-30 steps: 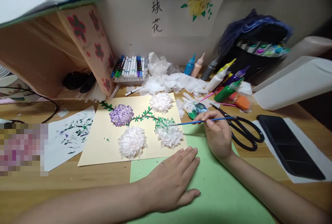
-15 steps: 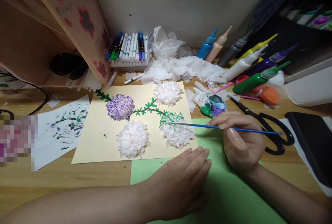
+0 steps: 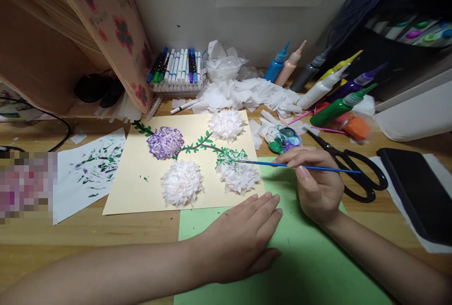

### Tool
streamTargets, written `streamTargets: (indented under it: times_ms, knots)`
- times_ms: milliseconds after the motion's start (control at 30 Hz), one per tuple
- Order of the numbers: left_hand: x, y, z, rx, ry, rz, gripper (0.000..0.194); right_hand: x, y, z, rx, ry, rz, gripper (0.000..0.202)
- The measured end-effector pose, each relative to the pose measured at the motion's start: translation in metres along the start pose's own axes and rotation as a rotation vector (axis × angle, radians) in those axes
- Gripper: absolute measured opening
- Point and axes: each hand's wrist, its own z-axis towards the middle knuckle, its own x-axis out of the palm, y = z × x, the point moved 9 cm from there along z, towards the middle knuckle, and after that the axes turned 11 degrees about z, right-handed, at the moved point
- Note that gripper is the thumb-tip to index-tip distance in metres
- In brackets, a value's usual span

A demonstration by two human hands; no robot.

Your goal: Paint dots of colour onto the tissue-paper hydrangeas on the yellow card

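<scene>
My right hand grips a thin blue paintbrush, its bristles touching a white tissue-paper flower whose upper part is painted green. That flower is fixed to a cream sheet of paper with a painted leafy branch. On the same sheet are a purple-tipped flower and two white flowers, an upper one and a lower one. My left hand lies flat with fingers stretched, over the green paper near the sheet's lower right edge.
Right of the sheet lie a paint-smeared palette and black scissors. Several paint bottles lean behind. White paper scraps, a marker rack and a bowl line the back. A phone-like black object sits far right.
The camera view has shifted slightly. The brush stays at the green part of the flower, with its tip moved a little. My left thumb shows more clearly, apart from the fingers.
</scene>
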Motion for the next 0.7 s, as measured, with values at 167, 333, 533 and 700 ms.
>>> streamTargets:
  times_ms: [167,333,533,700]
  knots:
    - [0.000,-0.001,-0.001,0.003,0.008,0.038,0.052,-0.004,0.000,0.000,-0.011,-0.041,0.038,0.009]
    - [0.002,-0.002,-0.001,0.011,0.020,0.056,0.052,0.001,0.001,0.001,-0.010,0.005,0.046,0.010]
    - [0.001,-0.001,-0.001,0.009,0.018,0.070,0.053,0.004,0.007,-0.001,-0.059,0.060,0.036,0.014]
    - [0.002,-0.001,0.000,0.014,0.021,0.083,0.053,0.002,0.008,-0.001,-0.062,0.041,0.018,0.014]
